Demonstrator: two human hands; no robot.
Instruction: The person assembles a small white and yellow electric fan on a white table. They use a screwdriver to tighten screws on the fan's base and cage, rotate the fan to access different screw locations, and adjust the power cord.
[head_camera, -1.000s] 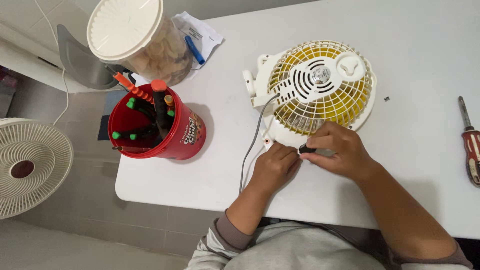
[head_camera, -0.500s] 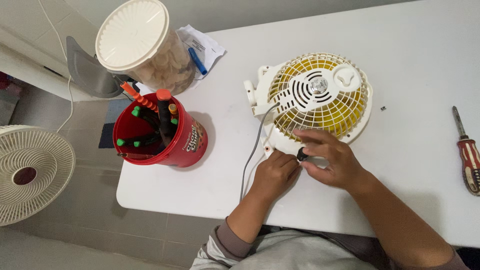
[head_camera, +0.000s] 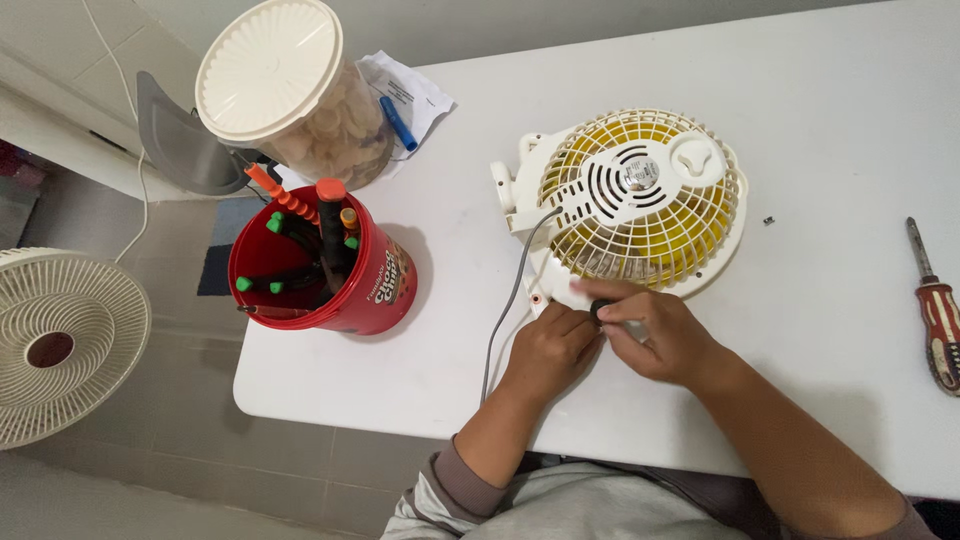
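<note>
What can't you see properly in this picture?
- Head view: the small black part between the right hand and left hand; fingers cover most of it.
- The tiny dark speck on the table: too small to identify.
- The tool tips inside the red bucket: hidden by its wall.

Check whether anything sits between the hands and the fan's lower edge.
Nothing visible does. Both the left hand and the right hand are already at the fan edge, the right one pinching a small black tool. The grey cord runs just left of them, not across.
</note>
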